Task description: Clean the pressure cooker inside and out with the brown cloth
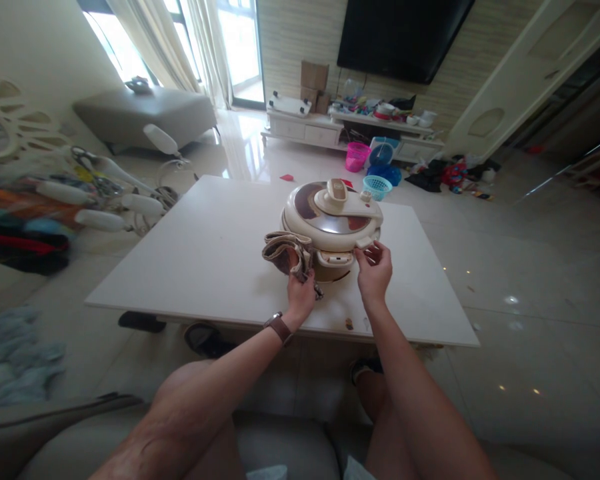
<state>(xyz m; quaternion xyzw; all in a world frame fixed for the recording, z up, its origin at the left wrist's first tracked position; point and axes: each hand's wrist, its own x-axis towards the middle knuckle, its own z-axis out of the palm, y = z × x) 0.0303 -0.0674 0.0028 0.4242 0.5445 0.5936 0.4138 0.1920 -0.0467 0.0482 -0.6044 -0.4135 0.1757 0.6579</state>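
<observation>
A cream electric pressure cooker (305, 230) stands on the white table, its lid on and a beige knob on top. My left hand (301, 293), with a brown watch on the wrist, is closed on a folded brown patterned cloth (287, 248). The cloth is against or just in front of the cooker's left front side. On the other side, my right hand (375, 273) has its thumb and fingers pinched at the cooker's right front edge, just below a small tab of the lid. The fingertips are partly hidden there.
The white table (205, 253) has a small brown bit (349, 324) near its front edge. A light blue basket (377, 187) shows behind the cooker. Farther off are a pink bin (357, 157) and a low TV cabinet (300, 128). A floor lamp (143, 205) stands left.
</observation>
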